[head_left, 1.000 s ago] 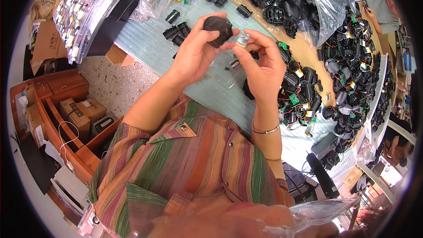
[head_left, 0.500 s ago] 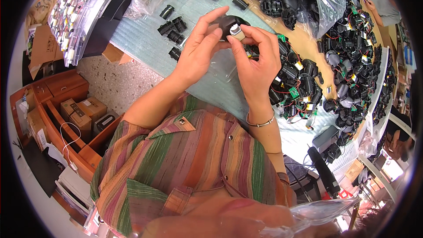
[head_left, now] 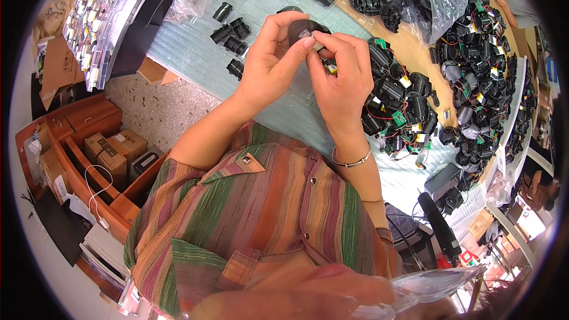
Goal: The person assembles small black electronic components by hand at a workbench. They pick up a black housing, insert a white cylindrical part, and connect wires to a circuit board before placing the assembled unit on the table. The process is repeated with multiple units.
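Observation:
Above the bench mat, my left hand is closed around a rounded black plastic housing, its thumb laid across the near side. My right hand meets it from the right, index finger and thumb pinched against the housing. Only a pale speck of a small white part shows at those fingertips; the fingers cover the rest. Beyond the hands on the mat lies a dark curved piece. Several short black cylindrical holders lie left of my left hand.
To the right is a heap of black housings with wires and green boards; more cover the bench farther right. A clear plastic bag sits over black parts at the back. A tray of small white parts stands left, near the pale blue mat.
The white part, plainly visible at my right fingertips before, is now mostly hidden at the housing. My right fingers have closed in, and my left thumb has moved toward them.

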A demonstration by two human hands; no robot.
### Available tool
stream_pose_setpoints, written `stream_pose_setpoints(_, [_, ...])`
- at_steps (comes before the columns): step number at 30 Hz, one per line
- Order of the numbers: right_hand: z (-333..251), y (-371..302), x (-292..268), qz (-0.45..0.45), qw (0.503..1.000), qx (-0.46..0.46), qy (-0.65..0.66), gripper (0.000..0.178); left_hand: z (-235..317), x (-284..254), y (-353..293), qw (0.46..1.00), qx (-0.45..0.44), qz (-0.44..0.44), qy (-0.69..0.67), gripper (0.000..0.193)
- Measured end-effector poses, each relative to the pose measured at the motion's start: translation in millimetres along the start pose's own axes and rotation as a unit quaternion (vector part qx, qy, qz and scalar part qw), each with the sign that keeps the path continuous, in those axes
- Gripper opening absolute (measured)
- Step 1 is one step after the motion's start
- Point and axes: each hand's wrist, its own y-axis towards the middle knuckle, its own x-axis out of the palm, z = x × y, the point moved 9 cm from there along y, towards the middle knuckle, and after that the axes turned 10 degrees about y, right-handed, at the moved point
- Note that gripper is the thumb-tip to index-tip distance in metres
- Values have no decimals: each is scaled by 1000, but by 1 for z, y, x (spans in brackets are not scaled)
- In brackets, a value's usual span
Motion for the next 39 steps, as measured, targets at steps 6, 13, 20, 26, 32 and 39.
stream_pose_setpoints(6, [-10,9,-16,23,999,-34,19,34,-4,-20,12,988,-31,56,-143,33])
stream_pose_setpoints(13, [29,4,8,-118,943,163,266,48,7,-34,22,975,-45,27,-214,29])
stream_pose_setpoints(20, [34,-5,30,-131,876,213,413,48,10,-33,24,961,-84,20,-261,35])
stream_pose_setpoints(26, [51,-12,30,-53,840,281,462,25,9,-31,21,962,-87,25,-258,36])
stream_pose_setpoints(32, [55,-15,22,6,858,286,426,21,9,-31,18,960,-76,-10,-271,33])
stream_pose_setpoints(39, [61,-16,18,37,859,288,422,20,8,-26,16,963,-78,-24,-257,31])
